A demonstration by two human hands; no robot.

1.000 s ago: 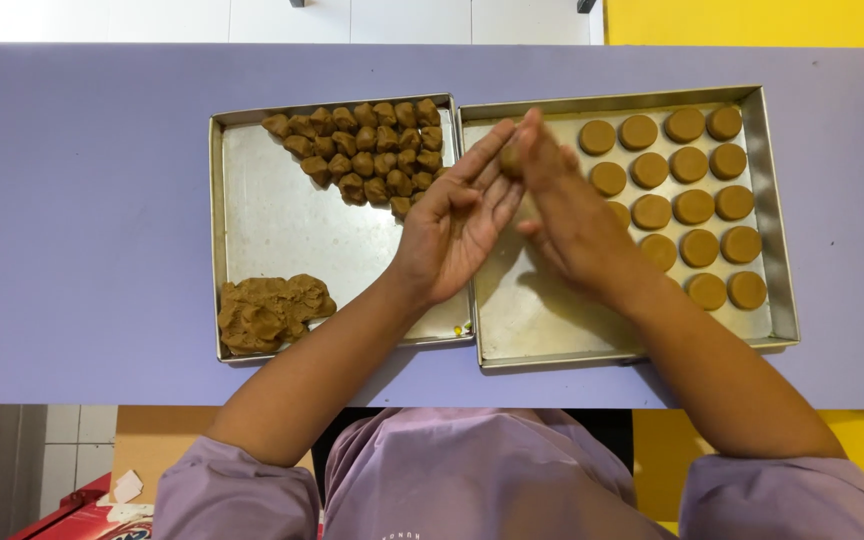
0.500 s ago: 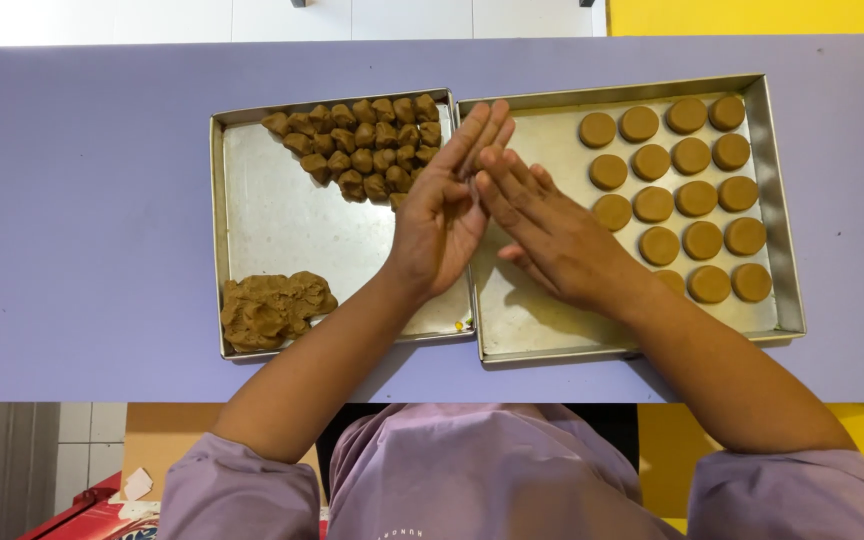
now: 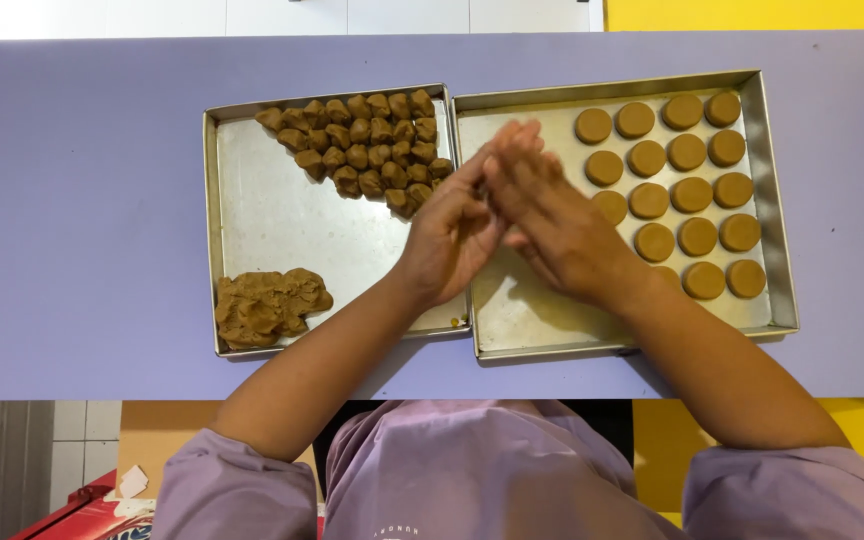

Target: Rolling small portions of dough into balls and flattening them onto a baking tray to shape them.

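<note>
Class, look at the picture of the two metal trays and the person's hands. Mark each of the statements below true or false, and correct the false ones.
1. The left hand and the right hand are pressed together, palm to palm. True.
2. The round flat dough discs lie in the left tray. False: they lie in rows in the right tray; the left tray holds the small rough dough pieces.
3. A large lump of dough sits in the near left corner of the left tray. True.
4. The two trays stand far apart on the table. False: they stand side by side, edges together, on the purple table.
5. The person wears short sleeves of a green shirt. False: the sleeves are pale purple.
</note>
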